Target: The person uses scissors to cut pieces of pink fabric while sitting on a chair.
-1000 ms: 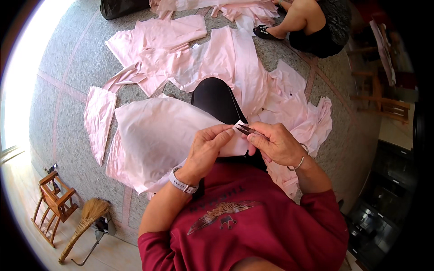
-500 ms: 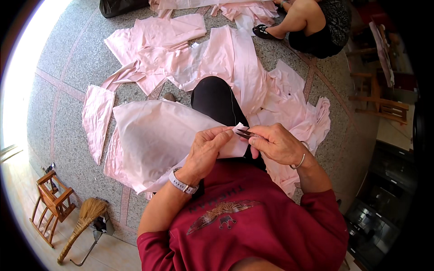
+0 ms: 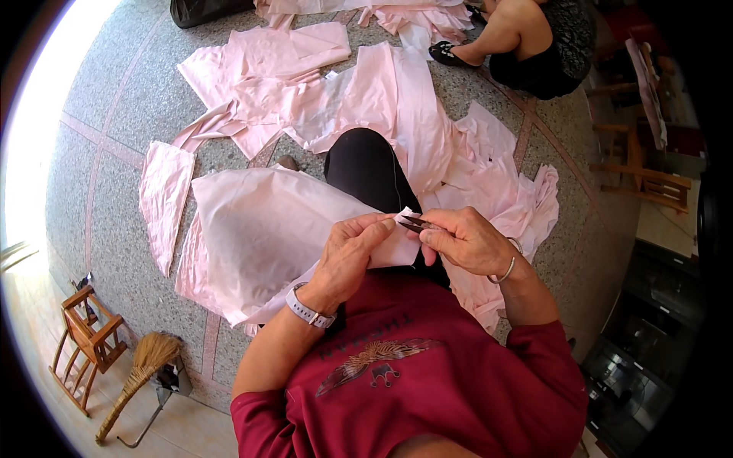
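Observation:
Over my lap lies a large piece of pale pink fabric (image 3: 263, 217), hanging down to the left. My left hand (image 3: 355, 248) pinches its edge between thumb and fingers. Small dark thread snips (image 3: 413, 223) sit in my right hand (image 3: 466, 240), blades pointing left at the raised corner of the cloth. The two blades stand slightly apart, right beside my left fingertips. Part of the snips is hidden inside my right fingers. A fine light thread runs down over my black trouser knee (image 3: 365, 164).
More pink fabric (image 3: 397, 114) is heaped on the speckled floor ahead and to the right. Another person (image 3: 527, 38) crouches at the far right by further cloth. A small wooden chair (image 3: 90, 332), a straw broom (image 3: 149, 362) and a dustpan (image 3: 177, 378) stand at the left. Wooden furniture (image 3: 641, 172) lines the right.
The snips' blades have spread a little wider at the cloth corner. Both hands keep nearly the same place. The crouching person's hand has shifted slightly at the far pile.

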### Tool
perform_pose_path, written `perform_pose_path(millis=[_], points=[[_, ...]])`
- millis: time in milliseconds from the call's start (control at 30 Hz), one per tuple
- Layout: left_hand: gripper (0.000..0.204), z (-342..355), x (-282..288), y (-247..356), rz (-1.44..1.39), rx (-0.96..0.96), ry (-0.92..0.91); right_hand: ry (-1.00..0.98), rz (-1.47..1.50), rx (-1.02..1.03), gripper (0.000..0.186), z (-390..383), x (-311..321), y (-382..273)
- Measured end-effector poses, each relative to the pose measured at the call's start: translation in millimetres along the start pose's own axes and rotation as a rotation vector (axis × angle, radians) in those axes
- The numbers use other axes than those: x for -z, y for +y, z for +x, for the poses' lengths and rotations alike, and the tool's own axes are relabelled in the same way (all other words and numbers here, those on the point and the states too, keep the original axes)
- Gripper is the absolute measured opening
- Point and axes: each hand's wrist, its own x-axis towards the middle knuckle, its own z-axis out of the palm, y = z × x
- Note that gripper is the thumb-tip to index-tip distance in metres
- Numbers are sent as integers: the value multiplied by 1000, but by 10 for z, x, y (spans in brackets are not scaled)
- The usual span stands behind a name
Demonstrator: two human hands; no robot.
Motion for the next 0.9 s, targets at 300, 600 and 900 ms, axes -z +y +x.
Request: perform_pose_path(millis=[300, 600, 900], points=[[25, 4, -62, -34, 38, -34, 40, 111, 2, 35, 18, 28, -127, -20], [26, 14, -7, -92, 64, -64, 119, 151, 406, -27, 22, 37, -50, -2], [28, -13, -57, -4, -37, -80, 97, 51, 168, -22, 25, 8, -32, -59]])
